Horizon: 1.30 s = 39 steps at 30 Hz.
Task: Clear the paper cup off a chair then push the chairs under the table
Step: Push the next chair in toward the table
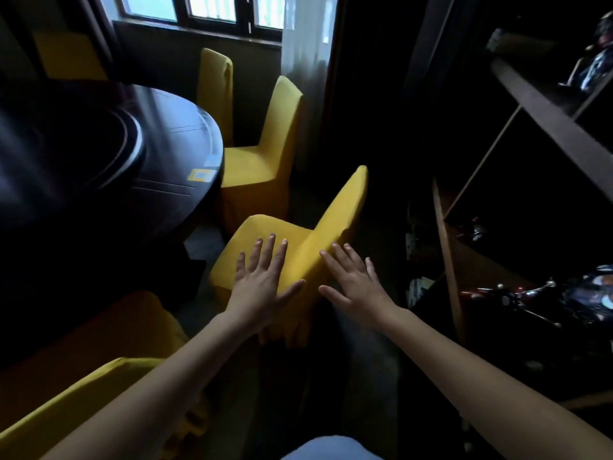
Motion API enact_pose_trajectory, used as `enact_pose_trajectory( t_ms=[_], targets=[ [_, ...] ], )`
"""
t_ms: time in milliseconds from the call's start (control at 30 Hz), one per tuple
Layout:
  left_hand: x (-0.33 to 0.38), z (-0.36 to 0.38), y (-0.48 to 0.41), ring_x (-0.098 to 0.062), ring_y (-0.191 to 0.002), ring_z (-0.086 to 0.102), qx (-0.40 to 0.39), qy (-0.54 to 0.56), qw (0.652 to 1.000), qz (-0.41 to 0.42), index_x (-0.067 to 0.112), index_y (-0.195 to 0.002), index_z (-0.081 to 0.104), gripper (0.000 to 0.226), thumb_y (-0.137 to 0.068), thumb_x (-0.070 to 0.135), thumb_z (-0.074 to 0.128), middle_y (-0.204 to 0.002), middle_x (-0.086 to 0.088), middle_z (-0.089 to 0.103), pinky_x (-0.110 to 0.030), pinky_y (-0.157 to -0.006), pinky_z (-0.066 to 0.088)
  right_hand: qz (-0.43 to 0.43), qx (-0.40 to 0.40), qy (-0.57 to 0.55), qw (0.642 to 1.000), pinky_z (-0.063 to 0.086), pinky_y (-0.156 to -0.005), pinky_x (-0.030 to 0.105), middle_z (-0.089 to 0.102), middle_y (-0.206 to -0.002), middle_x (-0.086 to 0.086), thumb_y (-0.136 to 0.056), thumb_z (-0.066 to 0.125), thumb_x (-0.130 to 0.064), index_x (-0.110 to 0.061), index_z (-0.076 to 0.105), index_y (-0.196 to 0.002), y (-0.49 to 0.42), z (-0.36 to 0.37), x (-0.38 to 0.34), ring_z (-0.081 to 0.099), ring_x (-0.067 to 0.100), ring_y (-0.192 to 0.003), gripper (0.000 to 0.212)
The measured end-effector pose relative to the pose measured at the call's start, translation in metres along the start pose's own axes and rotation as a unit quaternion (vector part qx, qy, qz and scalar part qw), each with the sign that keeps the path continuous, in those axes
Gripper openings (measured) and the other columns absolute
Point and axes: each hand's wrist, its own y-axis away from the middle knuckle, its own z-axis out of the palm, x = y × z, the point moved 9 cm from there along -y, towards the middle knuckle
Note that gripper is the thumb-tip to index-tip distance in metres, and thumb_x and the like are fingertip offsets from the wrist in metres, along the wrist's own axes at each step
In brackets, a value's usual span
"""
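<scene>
A yellow-covered chair (pixel 335 210) stands just right of the dark round table (pixel 172 134), its seat facing the table and its back rising toward the right. My left hand (pixel 262 280) hovers open over the seat, fingers spread. My right hand (pixel 351 280) is open too, at the lower edge of the chair's back. Neither hand holds anything. No paper cup shows anywhere in view.
Two more yellow chairs (pixel 265 151) (pixel 215 84) stand further along the table by the window. Another yellow chair (pixel 66 393) is at the near left. A dark shelf unit (pixel 537 107) with objects lines the right side, leaving a narrow aisle.
</scene>
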Motion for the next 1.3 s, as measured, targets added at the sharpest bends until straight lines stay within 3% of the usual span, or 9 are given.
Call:
enact_pose_trajectory(
  t_ms=[133,367,467,633,767,900,1000,1200,1300],
  targets=[
    [0.044,0.013,-0.046,-0.013,-0.133,-0.032,-0.031,0.005,0.999,0.017,0.029,-0.147,-0.015,0.083,-0.088,0.067,0.029,-0.144,0.008,-0.033,-0.038,-0.107,-0.022,0.036,0.015,-0.013,0.999,-0.008,-0.115,0.055,-0.011,-0.160,-0.006,-0.094,0.034,-0.056,-0.033,0.003,-0.150,-0.006,-0.015,0.059,-0.017,0.016,-0.145,0.068],
    [0.086,0.043,-0.113,-0.019,-0.142,-0.024,-0.081,0.017,0.996,0.014,0.026,-0.149,-0.012,0.081,-0.089,0.065,0.025,-0.157,-0.001,-0.022,-0.041,-0.111,-0.020,0.069,0.005,-0.032,0.997,-0.006,-0.116,0.056,-0.011,-0.160,-0.004,-0.094,0.033,-0.057,-0.033,0.002,-0.150,-0.028,-0.023,0.134,-0.016,0.017,-0.145,0.068],
    [0.091,0.054,-0.143,-0.020,-0.143,-0.022,-0.086,0.025,0.996,0.010,0.025,-0.149,-0.012,0.082,-0.086,0.070,0.017,-0.157,-0.002,-0.021,-0.044,-0.113,-0.017,0.074,0.002,-0.042,0.996,-0.007,-0.115,0.055,-0.011,-0.160,-0.004,-0.094,0.033,-0.056,-0.033,0.002,-0.150,-0.049,-0.029,0.157,-0.017,0.017,-0.145,0.068],
    [0.091,0.075,-0.203,-0.019,-0.143,-0.022,-0.087,0.029,0.996,-0.007,0.026,-0.149,-0.012,0.114,-0.053,0.088,-0.016,-0.151,0.005,-0.027,-0.042,-0.112,-0.017,0.065,0.007,-0.037,0.997,-0.008,-0.114,0.054,-0.012,-0.160,-0.004,-0.095,0.033,-0.056,-0.032,0.002,-0.150,-0.105,-0.044,0.197,-0.017,0.018,-0.145,0.068],
    [0.091,0.098,-0.251,-0.021,-0.144,-0.021,-0.112,0.029,0.993,-0.031,0.025,-0.149,-0.012,0.082,-0.085,0.071,0.010,-0.157,-0.002,-0.020,-0.044,-0.114,-0.015,0.070,-0.011,-0.042,0.997,-0.007,-0.114,0.054,-0.012,-0.160,-0.004,-0.094,0.032,-0.058,-0.033,0.002,-0.150,-0.148,-0.046,0.235,-0.017,0.017,-0.145,0.068],
    [0.090,0.123,-0.293,-0.020,-0.143,-0.021,-0.116,0.041,0.992,-0.039,0.027,-0.149,-0.011,0.099,-0.068,0.084,-0.008,-0.158,0.000,-0.019,-0.043,-0.112,-0.018,0.074,-0.026,-0.025,0.997,-0.006,-0.116,0.054,-0.013,-0.159,-0.005,-0.093,0.033,-0.059,-0.034,0.001,-0.150,-0.188,-0.051,0.278,-0.018,0.017,-0.145,0.069],
    [0.080,0.134,-0.311,-0.020,-0.144,-0.019,-0.137,0.063,0.986,-0.075,0.026,-0.150,-0.008,0.084,-0.081,0.072,0.010,-0.158,-0.001,-0.016,-0.045,-0.114,-0.015,0.073,-0.040,-0.025,0.996,-0.005,-0.115,0.053,-0.012,-0.160,-0.004,-0.093,0.033,-0.058,-0.032,0.002,-0.150,-0.220,-0.058,0.299,-0.016,0.018,-0.146,0.070],
    [0.024,0.145,-0.312,-0.020,-0.146,-0.013,-0.160,0.096,0.965,-0.186,0.025,-0.150,-0.004,0.090,-0.075,0.073,0.011,-0.159,-0.002,-0.010,-0.045,-0.117,-0.007,-0.033,-0.082,0.010,0.996,-0.001,-0.117,0.056,-0.011,-0.160,-0.004,-0.086,0.047,-0.063,-0.035,0.006,-0.150,-0.298,-0.061,0.300,-0.015,0.017,-0.146,0.081],
    [0.019,0.156,-0.306,-0.017,-0.146,-0.008,-0.194,0.155,0.950,-0.190,0.027,-0.150,-0.003,0.110,-0.062,0.091,0.005,-0.160,0.000,-0.006,-0.042,-0.118,-0.003,-0.103,-0.117,-0.004,0.988,0.002,-0.115,0.054,-0.011,-0.159,-0.007,-0.075,0.060,-0.067,-0.041,0.014,-0.147,-0.338,-0.056,0.299,-0.015,0.016,-0.146,0.089]
  ],
)
